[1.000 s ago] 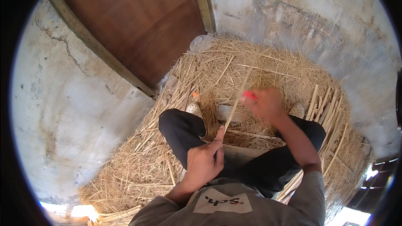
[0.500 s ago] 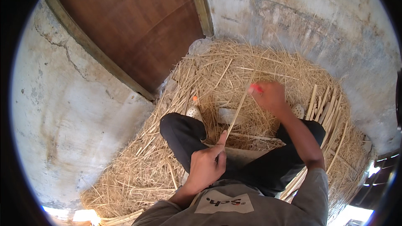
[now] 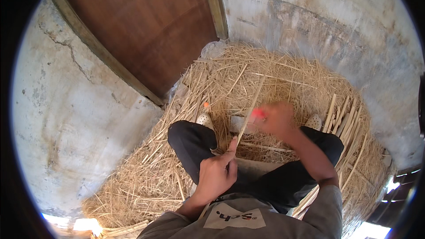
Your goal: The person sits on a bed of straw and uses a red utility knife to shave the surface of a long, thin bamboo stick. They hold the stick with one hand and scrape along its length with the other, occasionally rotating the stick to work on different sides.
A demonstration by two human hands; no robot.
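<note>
Straw (image 3: pixel 283 79) covers the floor around you, heaped against a grey concrete wall (image 3: pixel 88 106), with a brown wooden door (image 3: pixel 146 26) at eleven o'clock. You sit with your knees up in dark trousers (image 3: pixel 190 141), pale shoes at your feet, and a row of cut sticks (image 3: pixel 341 119) lies at three o'clock.

Your left hand (image 3: pixel 215 175) is closed in a pinching grip on the near end of a long thin reed (image 3: pixel 250 110), which runs from that hand up toward twelve o'clock, over the straw. Your right hand (image 3: pixel 276 119) sits further up the reed, wrapped around a small red-handled tool (image 3: pixel 258 113); it is blurred, so you cannot tell just how the fingers close or where the edge meets the stalk.

To do this well, it seems best to keep the left hand firm and steady so the reed stays taut, and to run the tool along the stalk away from your body and clear of your knees. Light, even pressure should spare the thin stalk from snapping.
</note>
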